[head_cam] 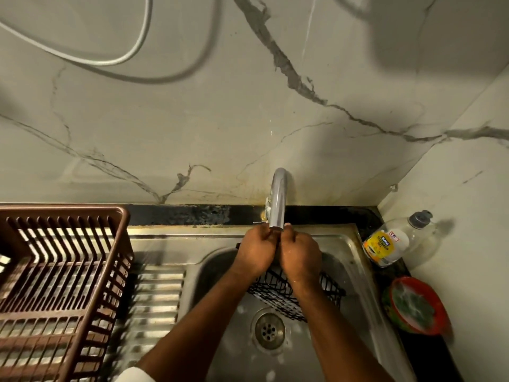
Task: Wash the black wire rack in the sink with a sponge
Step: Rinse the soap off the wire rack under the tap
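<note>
A: While both hands meet under the tap (278, 201), the left hand (254, 252) and right hand (300, 257) curl; whether they grasp anything, I cannot tell.

B: The rack (278, 295) lies in the sink (220, 312), at the drain's (268, 329) twelve o'clock.

A: Risk: wet fingers may slip and knock the rack against the sink wall.

B: Free room lies toward six o'clock; the bottle (391, 241) crowds two o'clock.

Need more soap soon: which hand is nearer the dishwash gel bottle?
Right. The right hand is under the tap, closer to the bottle; the left hand is beyond it.
</note>
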Demonstrator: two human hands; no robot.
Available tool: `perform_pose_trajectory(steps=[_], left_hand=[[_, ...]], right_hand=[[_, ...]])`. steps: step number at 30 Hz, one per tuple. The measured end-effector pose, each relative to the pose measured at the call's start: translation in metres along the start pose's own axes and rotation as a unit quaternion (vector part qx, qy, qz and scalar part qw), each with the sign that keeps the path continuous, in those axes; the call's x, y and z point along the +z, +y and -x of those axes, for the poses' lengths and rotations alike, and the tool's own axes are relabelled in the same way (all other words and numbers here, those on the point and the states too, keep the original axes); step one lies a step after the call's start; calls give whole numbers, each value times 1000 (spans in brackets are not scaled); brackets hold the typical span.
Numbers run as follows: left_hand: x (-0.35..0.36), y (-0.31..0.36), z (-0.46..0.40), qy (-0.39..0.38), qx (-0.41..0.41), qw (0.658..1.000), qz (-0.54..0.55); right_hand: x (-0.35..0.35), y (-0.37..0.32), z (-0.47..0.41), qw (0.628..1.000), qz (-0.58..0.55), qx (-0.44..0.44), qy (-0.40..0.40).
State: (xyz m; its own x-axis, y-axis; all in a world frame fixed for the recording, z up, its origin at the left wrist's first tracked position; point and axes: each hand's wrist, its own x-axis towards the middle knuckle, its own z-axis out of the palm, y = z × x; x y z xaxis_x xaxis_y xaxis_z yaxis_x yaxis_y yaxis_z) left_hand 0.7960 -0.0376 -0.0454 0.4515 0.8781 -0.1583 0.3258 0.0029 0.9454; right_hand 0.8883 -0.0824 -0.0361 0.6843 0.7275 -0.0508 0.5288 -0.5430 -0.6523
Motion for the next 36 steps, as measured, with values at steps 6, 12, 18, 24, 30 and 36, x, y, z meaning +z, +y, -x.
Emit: perform_pose_trajectory(steps=[6,12,18,24,30,36], left_hand=[[10,-4,34,-52,133,978,-151],[-11,-11,19,-82,-37,991,-102],[-6,-6,5,-76,-88,976,-186],[17,26,13,-98,46,944,-312],[-7,24,-6,-60,-46,955,-286],[34,31,12,-39,70,928,-364]], right_hand=[[-8,7,-5,994,-60,92,-8],[-11,4,5,994,-35,98,-14],[-23,2,18,992,-67,86,60],[-19,10,14,986,-123,92,69],[-32,12,25,965,-211,91,126],[-47,0,20,947,-271,117,127]])
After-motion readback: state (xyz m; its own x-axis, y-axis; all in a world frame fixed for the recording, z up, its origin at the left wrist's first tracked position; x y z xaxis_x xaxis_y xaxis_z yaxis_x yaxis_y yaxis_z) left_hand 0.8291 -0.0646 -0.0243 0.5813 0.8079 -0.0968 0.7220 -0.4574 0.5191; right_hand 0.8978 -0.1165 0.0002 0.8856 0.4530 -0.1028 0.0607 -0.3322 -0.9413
